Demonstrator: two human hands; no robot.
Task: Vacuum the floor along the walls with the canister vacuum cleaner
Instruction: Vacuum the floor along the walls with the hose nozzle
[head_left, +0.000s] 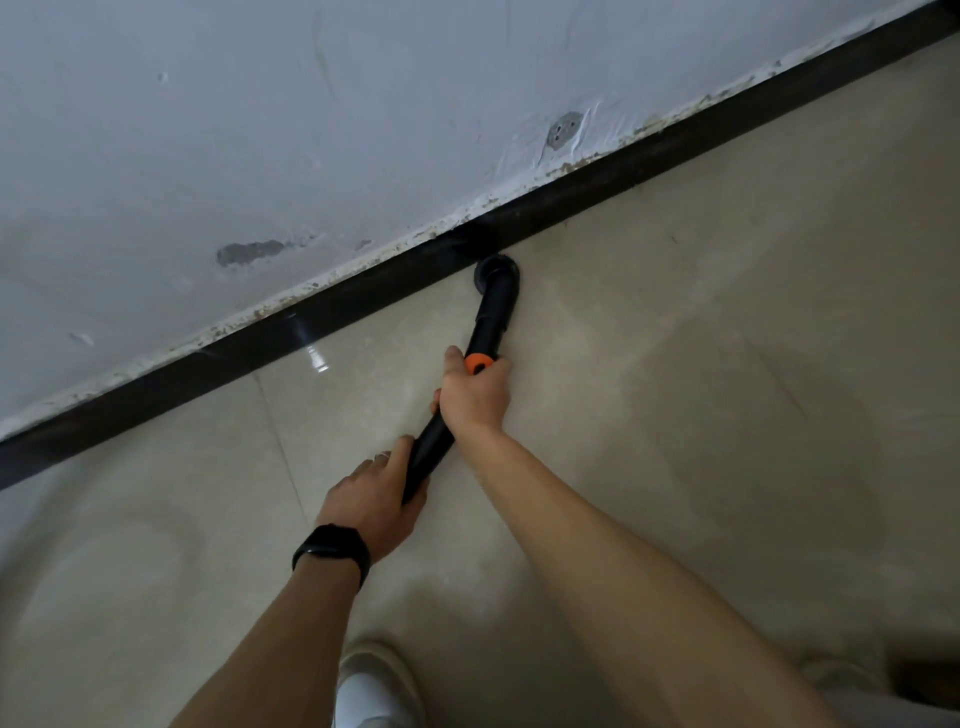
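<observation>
A chipped white wall (260, 130) is meeting a shiny tan floor (727, 415) at a black strip (363, 306). The vacuum pipe (491, 317) — black, bent, with an orange ring (477, 362) — is reaching down, its round end (491, 267) just beside the strip. The right hand (475, 397) is gripping the pipe at the ring; the left hand (371, 499) is gripping it lower.

The vacuum tube (491, 317) is black with an orange collar (478, 362). The wall (260, 130) is bluish white, marked with grey patches, above a glossy black skirting board (363, 296). The floor (675, 364) is pale beige tile. The wristband (332, 551) is black and the shoe (371, 691) white.
</observation>
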